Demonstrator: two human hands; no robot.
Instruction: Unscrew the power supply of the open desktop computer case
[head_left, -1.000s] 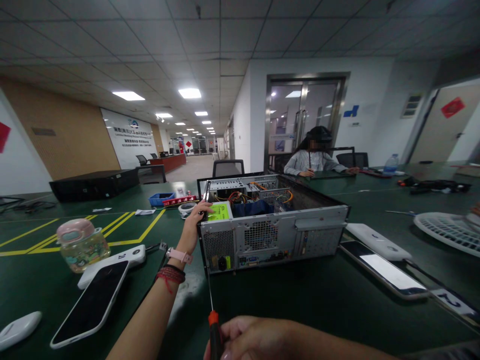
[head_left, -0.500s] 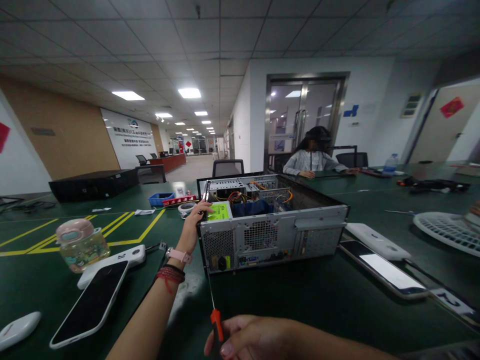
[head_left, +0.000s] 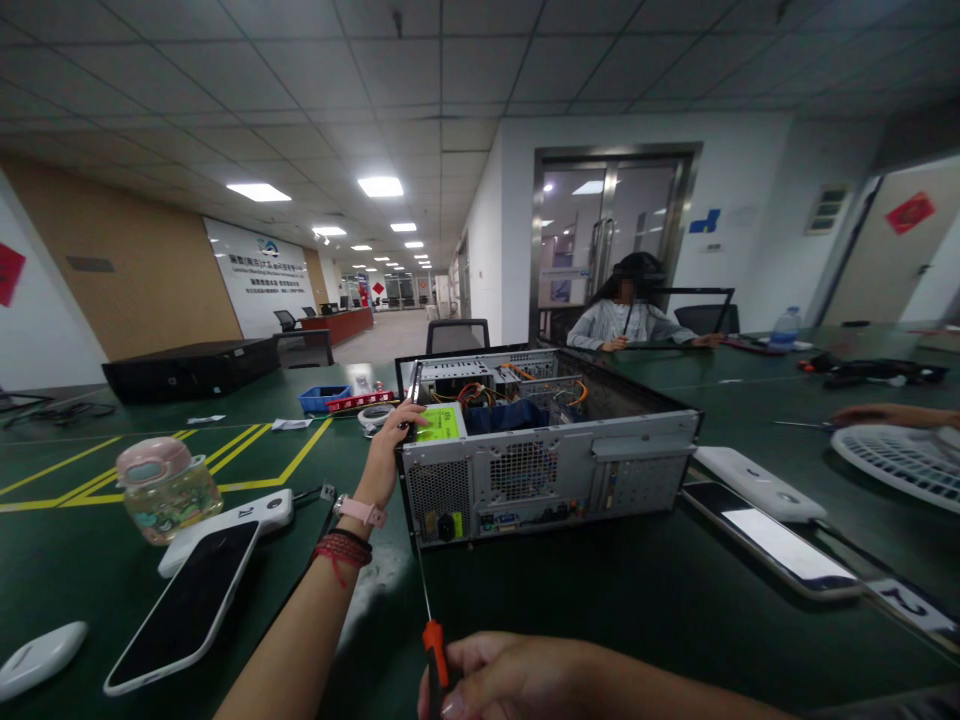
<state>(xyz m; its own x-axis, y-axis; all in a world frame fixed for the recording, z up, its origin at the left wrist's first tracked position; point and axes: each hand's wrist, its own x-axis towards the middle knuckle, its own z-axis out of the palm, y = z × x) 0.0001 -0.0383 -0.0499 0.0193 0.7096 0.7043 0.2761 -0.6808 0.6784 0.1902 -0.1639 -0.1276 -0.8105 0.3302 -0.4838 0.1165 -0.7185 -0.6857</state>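
An opened computer case [head_left: 637, 455] lies on the dark green table, its rear panel facing me. My left hand [head_left: 390, 445] is closed over the case's upper left corner, fingertips beside the power supply's green label [head_left: 441, 423]. Low in front, my right hand [head_left: 502, 672] wraps round the red and black handle of a screwdriver [head_left: 433, 645]. The thin shaft points up and away to the lower left corner of the rear panel, where its tip meets the edge; the exact contact is too small to make out. Coloured cables [head_left: 472, 393] show inside the case.
Left of my arm are a phone [head_left: 187, 600], a white power bank [head_left: 277, 508] and a pink-lidded bottle [head_left: 161, 490]. Another phone [head_left: 772, 535] lies right of the case. A co-worker's hand [head_left: 885, 414] is near a white grille [head_left: 892, 455]. Another person [head_left: 626, 315] sits opposite.
A co-worker's hand has come in at the right, by the white grille. The person opposite has shifted a dark frame to the right. My hands stay almost where they were.
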